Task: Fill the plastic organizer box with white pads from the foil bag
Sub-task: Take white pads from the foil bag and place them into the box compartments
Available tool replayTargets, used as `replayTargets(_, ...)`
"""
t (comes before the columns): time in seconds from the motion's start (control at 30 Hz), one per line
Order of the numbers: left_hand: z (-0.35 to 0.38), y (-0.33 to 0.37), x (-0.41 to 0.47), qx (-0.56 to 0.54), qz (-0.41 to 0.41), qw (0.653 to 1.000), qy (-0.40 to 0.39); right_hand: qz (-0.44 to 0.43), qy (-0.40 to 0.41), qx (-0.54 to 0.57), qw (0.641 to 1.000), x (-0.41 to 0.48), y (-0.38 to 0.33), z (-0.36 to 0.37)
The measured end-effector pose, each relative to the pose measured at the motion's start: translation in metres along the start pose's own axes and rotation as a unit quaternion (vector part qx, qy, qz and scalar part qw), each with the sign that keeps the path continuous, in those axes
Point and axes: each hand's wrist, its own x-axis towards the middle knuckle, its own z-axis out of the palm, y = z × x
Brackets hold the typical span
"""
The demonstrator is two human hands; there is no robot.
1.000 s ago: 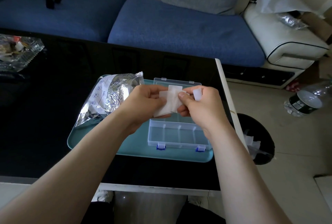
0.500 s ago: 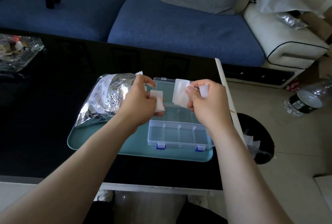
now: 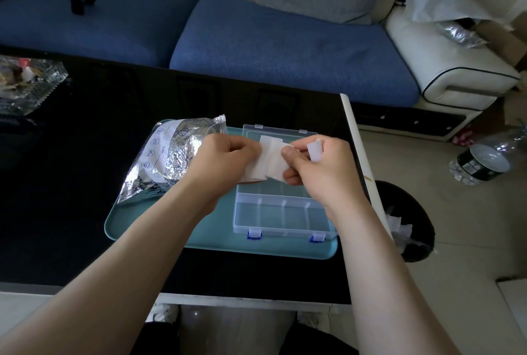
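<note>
Over the plastic organizer box [image 3: 285, 218], white pads [image 3: 265, 162] are pinched by left hand [image 3: 225, 160] and right hand [image 3: 322, 172] — clinging together, one could be dropped outside.

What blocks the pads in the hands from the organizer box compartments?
Nothing visible. The left hand and right hand hold the white pads over the plastic organizer box; its lid lies flipped open and the front compartments are uncovered.

Person seen from the head camera: bare arms, dark legwear.
Left forearm [image 3: 137, 255] and right forearm [image 3: 379, 255] bare up to the frame edge. Left grip [image 3: 225, 160] and right grip [image 3: 319, 172] bare; right thumbnail [image 3: 287, 151] short, plain. Dark cloth [image 3: 316, 340] over knees, detail too dim.
</note>
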Motion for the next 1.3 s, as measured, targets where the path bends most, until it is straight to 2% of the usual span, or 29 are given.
replayTargets(0.1,0.001,0.0,0.0,0.023,0.005,1.0,0.005,-0.002,-0.003,0.01,1.0,0.0,-0.001,-0.004)
replayTargets(0.2,0.002,0.002,-0.003,0.029,0.006,0.999,-0.028,-0.014,-0.021,-0.001,1.0,-0.001,-0.002,-0.003)
replayTargets(0.37,0.005,0.007,-0.003,-0.057,-0.033,0.997,-0.049,-0.015,-0.001,-0.029,0.999,0.0,0.001,-0.002)
replayTargets(0.47,0.005,0.007,-0.006,-0.035,-0.014,0.997,-0.069,-0.012,-0.007,-0.028,1.0,0.001,0.001,-0.001)
replayTargets(0.6,0.006,0.005,-0.006,-0.068,-0.031,0.996,-0.039,-0.008,0.026,-0.075,0.997,0.0,-0.003,0.0)
replayTargets(0.83,0.005,0.005,-0.007,-0.095,-0.061,0.993,-0.026,0.13,-0.008,0.081,0.988,-0.006,-0.024,-0.003)
replayTargets(0.93,0.006,0.005,-0.007,-0.102,-0.063,0.993,-0.022,0.111,-0.025,0.06,0.992,-0.006,-0.023,-0.001)
replayTargets(1.07,0.007,0.004,-0.006,-0.1,-0.057,0.993,-0.022,0.041,-0.036,0.024,0.998,-0.003,-0.016,0.001)
replayTargets(1.3,0.004,0.005,-0.005,-0.116,-0.058,0.989,-0.073,0.025,-0.008,0.012,1.0,0.001,-0.002,0.004)
